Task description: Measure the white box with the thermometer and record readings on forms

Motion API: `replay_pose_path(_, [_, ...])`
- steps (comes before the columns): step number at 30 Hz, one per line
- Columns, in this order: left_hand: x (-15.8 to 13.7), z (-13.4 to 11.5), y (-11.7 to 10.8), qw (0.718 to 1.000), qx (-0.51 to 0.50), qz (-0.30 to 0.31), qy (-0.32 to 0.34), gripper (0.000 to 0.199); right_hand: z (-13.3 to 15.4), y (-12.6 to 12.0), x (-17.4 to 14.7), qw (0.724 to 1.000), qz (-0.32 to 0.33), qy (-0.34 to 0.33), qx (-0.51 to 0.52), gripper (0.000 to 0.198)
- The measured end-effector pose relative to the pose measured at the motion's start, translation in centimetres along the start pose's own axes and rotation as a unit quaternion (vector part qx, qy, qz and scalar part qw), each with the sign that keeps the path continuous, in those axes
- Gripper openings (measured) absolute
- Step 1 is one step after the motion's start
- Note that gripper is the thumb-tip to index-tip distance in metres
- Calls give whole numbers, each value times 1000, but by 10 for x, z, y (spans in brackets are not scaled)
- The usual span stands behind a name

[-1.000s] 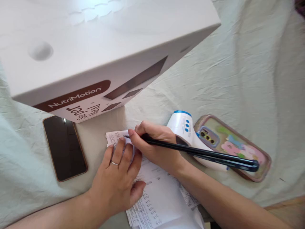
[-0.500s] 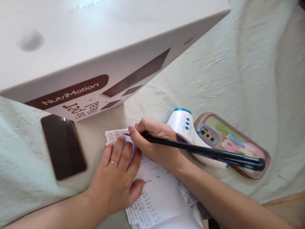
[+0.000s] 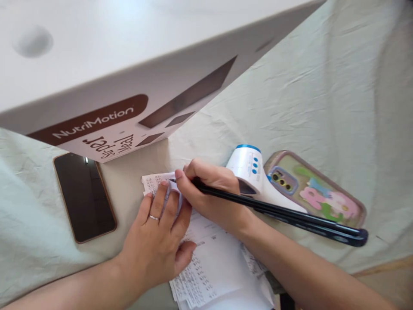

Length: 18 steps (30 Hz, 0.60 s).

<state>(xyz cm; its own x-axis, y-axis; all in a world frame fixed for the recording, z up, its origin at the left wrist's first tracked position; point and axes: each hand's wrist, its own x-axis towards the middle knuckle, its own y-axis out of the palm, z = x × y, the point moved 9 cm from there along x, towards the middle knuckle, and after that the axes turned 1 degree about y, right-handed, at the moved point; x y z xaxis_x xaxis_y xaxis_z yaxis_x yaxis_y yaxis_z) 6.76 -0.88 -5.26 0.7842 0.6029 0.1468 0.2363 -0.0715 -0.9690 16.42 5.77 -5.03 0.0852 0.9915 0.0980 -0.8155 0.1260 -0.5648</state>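
Note:
A stack of papers (image 3: pixel 222 267) with rows of small handwriting lies on the cloth-covered table. My left hand (image 3: pixel 158 237), with a ring on one finger, rests flat on the upper part of the stack, its fingers spread. My right hand (image 3: pixel 213 185) is closed around a long black pen (image 3: pixel 274 209). The pen's tip touches or nearly touches the top sheet, close to my left fingertips; its rear end slants toward the lower right. Just beyond my right hand lies a white infrared thermometer (image 3: pixel 247 165) with blue buttons, partly hidden by hand and pen.
A large white NutriMotion box (image 3: pixel 129 64) stands at the back left, close behind the papers. A dark-screened phone (image 3: pixel 85 200) lies left of my left hand. Another phone in a flowered case (image 3: pixel 316 193) lies at the right, beside the thermometer. Wrinkled pale cloth (image 3: pixel 348 107) covers the table.
The pen's rear end has swung slightly downward and to the right while its tip stays near the same spot. My left hand has hardly moved. The view has shifted a little.

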Motion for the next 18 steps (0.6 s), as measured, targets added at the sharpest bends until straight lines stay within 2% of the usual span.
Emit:
replay_pose_path(5, [0,-1,1,1000,9,6,0,60,-6,-1,-1,1000,-2,26,11,32])
replay_pose_path(18, [-1,-2,2,1000,12,13,0,60,-6,-5,-2,999,-18,32,-5,33])
